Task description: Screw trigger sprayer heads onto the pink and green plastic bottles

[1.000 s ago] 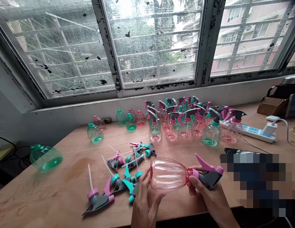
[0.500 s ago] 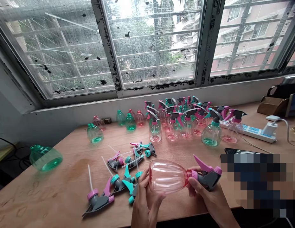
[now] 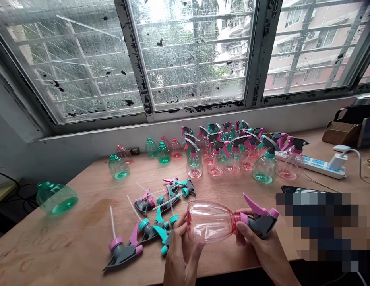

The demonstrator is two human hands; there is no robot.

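A clear pink spray bottle (image 3: 211,222) lies on its side in the air above the table's front edge, its base to the left. My left hand (image 3: 182,246) is closed around the base end, thumb below. At the neck, my right hand (image 3: 258,242) grips the pink collar of a grey and pink trigger sprayer (image 3: 264,222), which sits on the bottle's mouth. Just left of my left hand lie several loose trigger sprayers, among them a pink-collared one (image 3: 122,252) and a teal-collared one (image 3: 149,230), their dip tubes sticking out.
Bottles with sprayers fitted, such as a green one (image 3: 265,167), crowd the back right. Open-necked bottles stand at the back left; a green bottle (image 3: 57,198) leans at the left edge. A power strip (image 3: 324,167) and a phone (image 3: 304,190) lie to the right.
Reflections on the pink bottle's side have shifted slightly. Both hands keep the same grip and nearly the same place.
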